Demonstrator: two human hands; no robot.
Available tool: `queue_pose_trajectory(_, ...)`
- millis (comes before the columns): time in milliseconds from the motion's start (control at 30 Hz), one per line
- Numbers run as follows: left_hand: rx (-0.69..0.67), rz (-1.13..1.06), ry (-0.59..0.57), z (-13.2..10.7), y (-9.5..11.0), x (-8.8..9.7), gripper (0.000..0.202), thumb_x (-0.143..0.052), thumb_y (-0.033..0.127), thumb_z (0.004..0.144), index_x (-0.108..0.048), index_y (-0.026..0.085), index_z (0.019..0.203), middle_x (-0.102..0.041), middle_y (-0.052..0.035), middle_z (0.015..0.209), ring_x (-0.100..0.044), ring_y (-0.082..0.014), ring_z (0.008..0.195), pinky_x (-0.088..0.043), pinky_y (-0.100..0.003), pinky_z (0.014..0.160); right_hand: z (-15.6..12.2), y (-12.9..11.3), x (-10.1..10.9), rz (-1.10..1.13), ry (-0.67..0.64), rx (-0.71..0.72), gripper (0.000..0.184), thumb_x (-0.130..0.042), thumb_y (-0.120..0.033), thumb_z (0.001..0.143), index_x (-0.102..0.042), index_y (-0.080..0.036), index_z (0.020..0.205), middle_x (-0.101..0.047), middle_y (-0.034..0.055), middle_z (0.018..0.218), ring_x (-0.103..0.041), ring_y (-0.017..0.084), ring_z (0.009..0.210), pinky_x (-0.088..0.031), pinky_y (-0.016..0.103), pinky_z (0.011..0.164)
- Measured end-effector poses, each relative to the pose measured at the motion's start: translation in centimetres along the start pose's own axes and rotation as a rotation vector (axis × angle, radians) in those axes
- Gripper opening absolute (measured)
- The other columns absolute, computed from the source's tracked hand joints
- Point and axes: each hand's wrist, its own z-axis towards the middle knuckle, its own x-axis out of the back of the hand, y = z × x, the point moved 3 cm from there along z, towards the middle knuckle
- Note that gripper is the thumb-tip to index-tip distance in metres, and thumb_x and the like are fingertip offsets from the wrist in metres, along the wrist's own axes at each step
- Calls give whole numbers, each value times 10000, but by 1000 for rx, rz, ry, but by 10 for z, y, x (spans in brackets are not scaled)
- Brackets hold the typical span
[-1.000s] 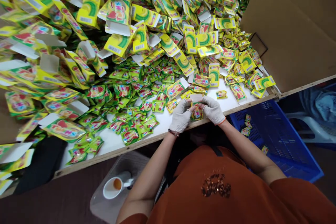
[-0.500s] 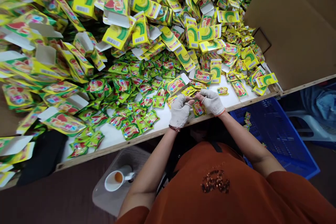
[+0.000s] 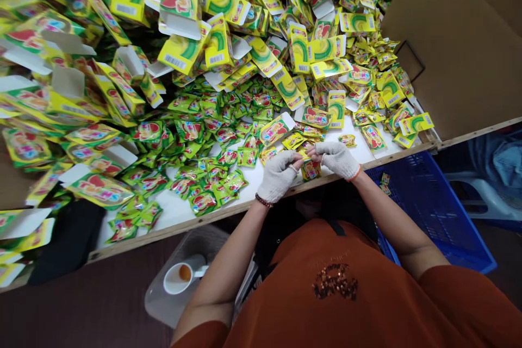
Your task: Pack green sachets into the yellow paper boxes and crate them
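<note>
One small yellow-and-green printed carton (image 3: 311,172), at the near edge of the white surface (image 3: 256,185), between the hands and partly covered by their fingers; left hand (image 3: 278,176) and right hand (image 3: 338,160), in white fingerless gloves, fingers bent inward at the carton's far end, whether gripping it cannot be told; one yellow sachet (image 3: 347,140), just beyond the right hand; green sachets (image 3: 204,201), heaped left of the left hand.

rust-orange shirt (image 3: 293,304), sequin motif (image 3: 335,283); white fingerless gloves (image 3: 278,178); beaded bracelet (image 3: 264,200)
</note>
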Motion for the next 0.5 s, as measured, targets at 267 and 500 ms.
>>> queue_pose_trajectory(267, -207, 125, -53, -13, -2, -8, 219, -598, 345, 871, -721, 210, 994, -714, -96, 1026, -658, -219, 978, -517, -376, 902, -15, 17, -10, -96, 113, 25, 202, -649, -360, 789, -748, -199, 861, -737, 64, 928, -668, 226, 920, -520, 397, 906)
queue_pose_trajectory(500, 39, 587, 229, 1, -20, 63, 270, -507, 289, 878, -655, 214, 1090, -665, -106, 1099, -597, -281, 1077, -457, -413, 975, -24, 21, 21, 258, 311, -225, 574, -254, -698, 934, -605, -253, 1024, -606, 40, 733, -536, 167, 588, -457, 320, 583)
